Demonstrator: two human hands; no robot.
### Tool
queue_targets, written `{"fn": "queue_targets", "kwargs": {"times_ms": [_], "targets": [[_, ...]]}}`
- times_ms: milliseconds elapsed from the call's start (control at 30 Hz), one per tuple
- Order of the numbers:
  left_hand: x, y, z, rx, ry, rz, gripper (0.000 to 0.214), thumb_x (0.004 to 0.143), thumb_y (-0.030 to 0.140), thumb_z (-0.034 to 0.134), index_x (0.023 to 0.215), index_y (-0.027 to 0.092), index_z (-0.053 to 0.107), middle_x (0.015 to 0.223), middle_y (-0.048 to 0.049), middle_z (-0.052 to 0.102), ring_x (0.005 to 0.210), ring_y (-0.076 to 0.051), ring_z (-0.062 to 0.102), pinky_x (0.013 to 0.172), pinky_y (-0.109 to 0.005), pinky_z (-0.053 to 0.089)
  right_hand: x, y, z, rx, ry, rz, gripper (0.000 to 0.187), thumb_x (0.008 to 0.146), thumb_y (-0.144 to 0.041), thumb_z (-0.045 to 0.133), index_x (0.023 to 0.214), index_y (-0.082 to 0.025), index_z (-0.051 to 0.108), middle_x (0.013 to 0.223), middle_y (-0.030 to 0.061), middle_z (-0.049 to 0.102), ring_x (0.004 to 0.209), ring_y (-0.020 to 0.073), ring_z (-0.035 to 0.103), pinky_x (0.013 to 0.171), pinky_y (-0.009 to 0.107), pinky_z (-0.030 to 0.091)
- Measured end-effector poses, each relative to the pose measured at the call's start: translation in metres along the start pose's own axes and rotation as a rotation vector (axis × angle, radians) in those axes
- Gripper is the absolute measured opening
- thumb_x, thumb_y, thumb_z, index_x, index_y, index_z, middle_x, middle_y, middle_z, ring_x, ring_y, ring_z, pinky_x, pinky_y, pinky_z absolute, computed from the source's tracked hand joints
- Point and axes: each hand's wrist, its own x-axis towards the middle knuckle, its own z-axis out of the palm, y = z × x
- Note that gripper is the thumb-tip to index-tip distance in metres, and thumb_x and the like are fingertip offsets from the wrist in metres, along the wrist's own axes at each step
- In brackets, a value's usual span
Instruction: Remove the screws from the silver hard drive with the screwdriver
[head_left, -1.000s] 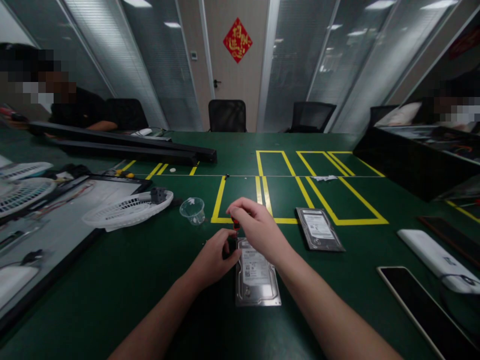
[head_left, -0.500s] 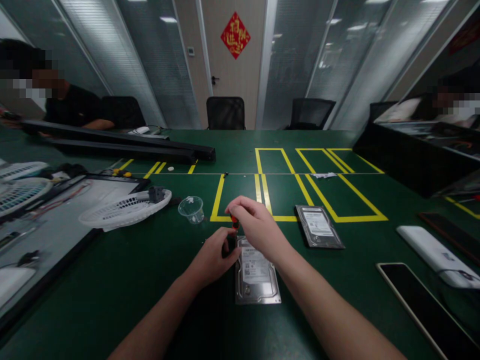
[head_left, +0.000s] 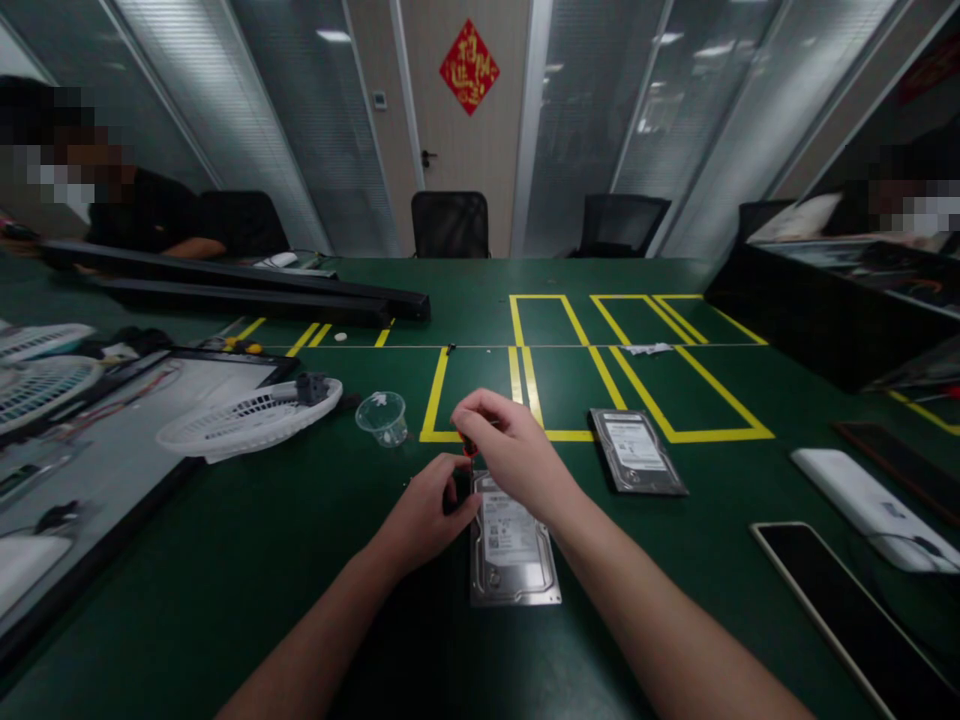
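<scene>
Gripping a red screwdriver (head_left: 469,447), the right hand (head_left: 504,442) overhangs a hard drive (head_left: 519,572), its label (head_left: 507,530) seemingly illegible

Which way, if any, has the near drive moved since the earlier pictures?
No: against the yellow tape, the near drive lies where it did; the whole view shifted slightly.

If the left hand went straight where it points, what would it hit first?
Probably the red screwdriver held by the right hand, close ahead of the left hand, though depth there is unclear.
</scene>
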Motion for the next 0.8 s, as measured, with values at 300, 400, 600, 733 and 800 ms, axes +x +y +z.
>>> {"fn": "queue_targets", "kwargs": {"times_ms": [300, 400, 600, 733, 800], "targets": [[0.0009, 0.0001, -0.0001, 0.016, -0.011, -0.014, 0.023, 0.092, 0.027, 0.068, 0.113, 0.018, 0.061, 0.089, 0.0001, 0.061, 0.073, -0.017, 0.056, 0.064, -0.028, 0.041, -0.0006, 0.0017, 0.0023, 0.12, 0.043, 0.1, 0.011, 0.087, -0.032, 0.064, 0.089, -0.022, 0.059, 0.072, -0.0043, 0.058, 0.069, 0.0151, 0.056, 0.068, 0.031, 0.043], [0.0009, 0.0008, -0.0004, 0.02, -0.013, -0.018, 0.024, 0.091, 0.026, 0.068, 0.113, 0.019, 0.061, 0.087, 0.0008, 0.06, 0.072, -0.017, 0.056, 0.064, -0.029, 0.042, -0.0007, 0.0032, 0.0013, 0.082, 0.045, 0.086, 0.013, 0.089, -0.034, 0.062, 0.086, -0.022, 0.06, 0.075, -0.0025, 0.061, 0.071, 0.0155, 0.057, 0.069, 0.031, 0.043], [0.0004, 0.0004, -0.001, 0.016, -0.014, -0.007, 0.027, 0.092, 0.026, 0.067, 0.117, 0.018, 0.061, 0.088, 0.0003, 0.06, 0.072, -0.017, 0.056, 0.065, -0.03, 0.043, 0.0021, 0.0031, -0.0009, 0.004, 0.025, 0.004, 0.019, 0.093, -0.034, 0.057, 0.084, -0.022, 0.069, 0.082, 0.0, 0.065, 0.082, 0.0177, 0.06, 0.076, 0.032, 0.043], [0.0004, -0.0001, -0.0011, 0.028, -0.009, -0.006, 0.028, 0.091, 0.026, 0.067, 0.117, 0.018, 0.062, 0.087, 0.0005, 0.06, 0.071, -0.017, 0.056, 0.064, -0.03, 0.043, 0.0022, 0.0031, 0.0015, 0.07, 0.032, 0.06, 0.016, 0.091, -0.031, 0.055, 0.088, -0.022, 0.068, 0.082, 0.0003, 0.066, 0.08, 0.0177, 0.059, 0.074, 0.033, 0.044], [0.0006, -0.0005, -0.001, 0.028, -0.003, -0.004, 0.028, 0.091, 0.026, 0.067, 0.117, 0.018, 0.062, 0.087, 0.0006, 0.06, 0.071, -0.017, 0.056, 0.064, -0.03, 0.043, 0.0013, 0.0037, 0.0029, 0.125, 0.046, 0.103, 0.01, 0.09, -0.03, 0.057, 0.087, -0.022, 0.063, 0.078, -0.0008, 0.065, 0.078, 0.0174, 0.059, 0.073, 0.032, 0.044]]}}
